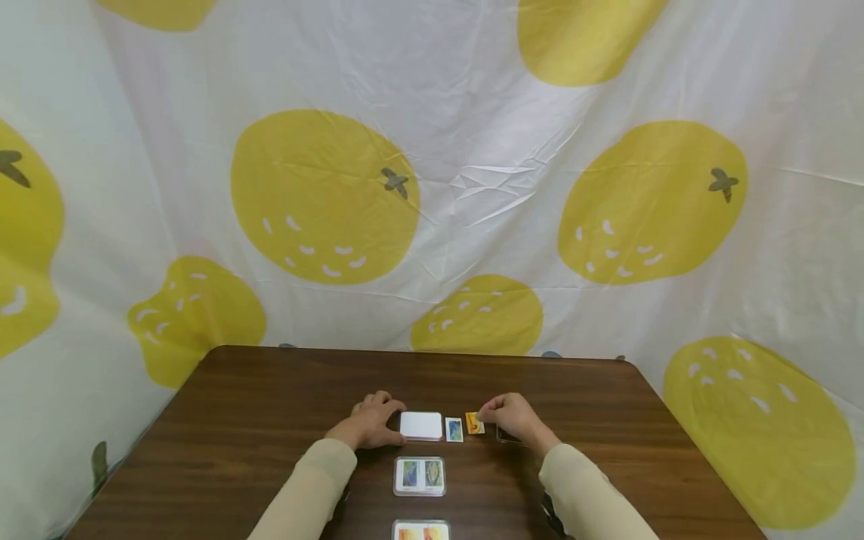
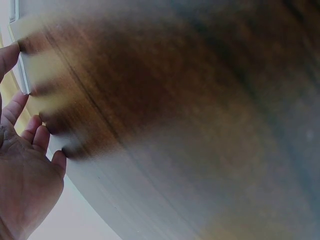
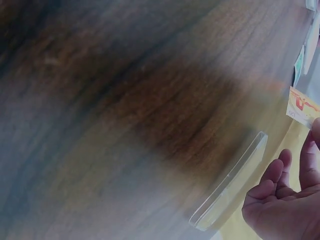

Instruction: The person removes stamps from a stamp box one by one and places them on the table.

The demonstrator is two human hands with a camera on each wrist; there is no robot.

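My right hand [image 1: 516,418] pinches a small orange picture card [image 1: 473,424] between thumb and forefinger; in the right wrist view the card [image 3: 300,105] stands tilted at the fingertips. Under that hand lies a clear plastic lid [image 3: 231,182], partly covered in the head view. My left hand [image 1: 370,421] rests at the left edge of a clear case with a blank white face [image 1: 421,425], thumb and fingers spread and touching its side. Between the case and the orange card lies a small blue-green picture card [image 1: 454,430].
Nearer on the brown wooden table [image 1: 202,450] lies a clear case [image 1: 420,489] holding two green-blue pictures. Another case [image 1: 421,524] with two orange pictures is cut off by the lower frame edge. A white curtain [image 1: 472,187] with yellow fruit hangs behind the table.
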